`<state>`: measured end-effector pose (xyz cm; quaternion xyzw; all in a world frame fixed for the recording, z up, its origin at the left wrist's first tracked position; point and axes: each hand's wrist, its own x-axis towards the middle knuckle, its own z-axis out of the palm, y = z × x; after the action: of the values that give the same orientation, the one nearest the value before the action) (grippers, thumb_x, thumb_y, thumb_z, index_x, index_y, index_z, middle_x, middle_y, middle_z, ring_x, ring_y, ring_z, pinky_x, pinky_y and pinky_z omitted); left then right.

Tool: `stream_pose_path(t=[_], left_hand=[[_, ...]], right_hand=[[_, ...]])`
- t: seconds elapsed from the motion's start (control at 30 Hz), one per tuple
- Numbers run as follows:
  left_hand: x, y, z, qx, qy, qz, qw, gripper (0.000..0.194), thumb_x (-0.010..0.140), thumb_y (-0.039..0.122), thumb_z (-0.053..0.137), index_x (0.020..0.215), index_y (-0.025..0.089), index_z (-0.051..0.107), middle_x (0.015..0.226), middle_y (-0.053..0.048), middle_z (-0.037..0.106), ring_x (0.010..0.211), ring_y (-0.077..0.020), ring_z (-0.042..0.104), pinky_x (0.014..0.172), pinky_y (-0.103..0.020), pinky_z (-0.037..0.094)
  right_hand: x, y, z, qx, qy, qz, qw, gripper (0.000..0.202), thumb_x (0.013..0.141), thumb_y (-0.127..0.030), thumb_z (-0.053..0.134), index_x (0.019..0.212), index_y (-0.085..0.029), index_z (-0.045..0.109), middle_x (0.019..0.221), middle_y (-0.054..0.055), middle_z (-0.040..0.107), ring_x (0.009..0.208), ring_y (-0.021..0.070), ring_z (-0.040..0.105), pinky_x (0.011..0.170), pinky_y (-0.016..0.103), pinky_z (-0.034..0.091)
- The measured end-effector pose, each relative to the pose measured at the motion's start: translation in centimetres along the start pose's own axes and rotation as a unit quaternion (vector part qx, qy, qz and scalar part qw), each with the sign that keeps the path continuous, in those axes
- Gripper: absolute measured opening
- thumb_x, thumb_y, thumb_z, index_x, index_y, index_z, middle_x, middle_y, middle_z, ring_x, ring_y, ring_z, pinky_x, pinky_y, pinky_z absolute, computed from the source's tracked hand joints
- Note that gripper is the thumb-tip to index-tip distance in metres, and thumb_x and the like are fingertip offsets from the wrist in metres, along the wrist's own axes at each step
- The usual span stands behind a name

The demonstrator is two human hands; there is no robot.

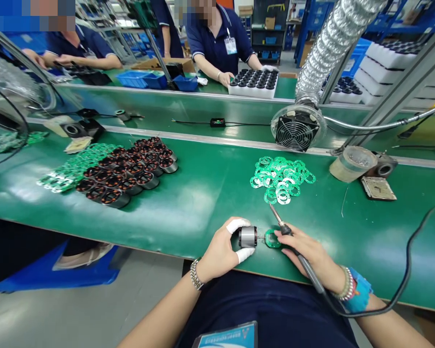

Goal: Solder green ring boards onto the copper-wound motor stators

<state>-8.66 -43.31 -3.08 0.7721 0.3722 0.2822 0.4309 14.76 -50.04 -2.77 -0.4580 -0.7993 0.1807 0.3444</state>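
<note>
My left hand (226,246), with white covers on thumb and finger, is closed round the sides of a motor stator (248,237) near the table's front edge. Just right of the stator is a green ring-shaped circuit board (271,239), with thin wires between the two. My right hand (308,251) grips a soldering iron (288,231), its tip pointing up and left, away from the stator. Fingers of that hand also touch the green board's right edge. A loose pile of similar ring boards (282,176) lies beyond my hands.
Rows of stators (130,169) and green boards (79,164) lie at left. A fan (297,131) with a foil duct stands behind the pile. At right are a plastic cup (353,163), a soldering iron holder (385,166) and a sponge (379,188). The iron's cable (408,270) loops at right. Co-workers sit opposite.
</note>
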Motion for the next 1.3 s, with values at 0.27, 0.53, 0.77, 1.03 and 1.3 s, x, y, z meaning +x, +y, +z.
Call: stream_pose_path(t=[0.27, 0.53, 0.77, 1.03, 1.3], left_hand=[[-0.2, -0.1, 1.4, -0.148, -0.039, -0.018, 0.988, 0.058, 0.067, 0.018, 0.071, 0.118, 0.022, 0.044, 0.116, -0.01, 0.054, 0.107, -0.0236, 0.055, 0.094, -0.041, 0.045], [-0.3, 0.4, 1.2, 0.074, -0.01, 0.002, 0.997, 0.046, 0.067, 0.024, 0.071, 0.108, 0.021, 0.051, 0.119, -0.011, 0.058, 0.124, -0.0306, 0.042, 0.105, -0.059, 0.021], [-0.4, -0.3, 1.3, 0.169, 0.028, 0.001, 0.985, 0.052, 0.061, 0.036, 0.075, 0.105, 0.02, 0.052, 0.112, -0.013, 0.061, 0.119, -0.0308, 0.046, 0.103, -0.061, 0.022], [-0.5, -0.4, 1.6, 0.172, 0.051, 0.009, 0.984, 0.056, 0.059, 0.042, 0.075, 0.105, 0.019, 0.052, 0.111, -0.014, 0.06, 0.114, -0.0304, 0.051, 0.102, -0.059, 0.026], [-0.5, -0.5, 1.4, 0.165, 0.061, 0.033, 0.984, 0.053, 0.058, 0.039, 0.077, 0.102, 0.018, 0.056, 0.105, -0.013, 0.063, 0.113, -0.031, 0.051, 0.101, -0.058, 0.028]], right_hand=[[1.0, -1.4, -0.4, 0.002, 0.158, 0.099, 0.982, 0.026, 0.084, -0.01, 0.049, 0.106, -0.022, 0.054, 0.103, 0.006, 0.067, 0.096, 0.018, 0.065, 0.088, 0.031, 0.051], [1.1, -2.0, -0.8, -0.015, 0.087, 0.049, 0.995, 0.025, 0.081, -0.011, 0.053, 0.103, -0.023, 0.055, 0.095, 0.005, 0.068, 0.09, 0.0178, 0.066, 0.079, 0.027, 0.054], [2.3, -3.0, 1.3, 0.128, 0.142, 0.205, 0.96, 0.028, 0.081, -0.018, 0.055, 0.108, -0.023, 0.049, 0.095, 0.007, 0.065, 0.077, 0.0159, 0.065, 0.059, 0.023, 0.054], [2.5, -2.5, 1.3, 0.431, 0.035, 0.201, 0.879, 0.043, 0.074, -0.022, 0.068, 0.11, -0.027, 0.045, 0.116, 0.009, 0.059, 0.087, 0.0163, 0.062, 0.063, 0.026, 0.056], [4.8, -2.0, 1.9, 0.294, 0.117, 0.223, 0.922, 0.042, 0.074, -0.03, 0.068, 0.107, -0.024, 0.043, 0.1, 0.006, 0.065, 0.087, 0.0183, 0.066, 0.077, 0.033, 0.055]])
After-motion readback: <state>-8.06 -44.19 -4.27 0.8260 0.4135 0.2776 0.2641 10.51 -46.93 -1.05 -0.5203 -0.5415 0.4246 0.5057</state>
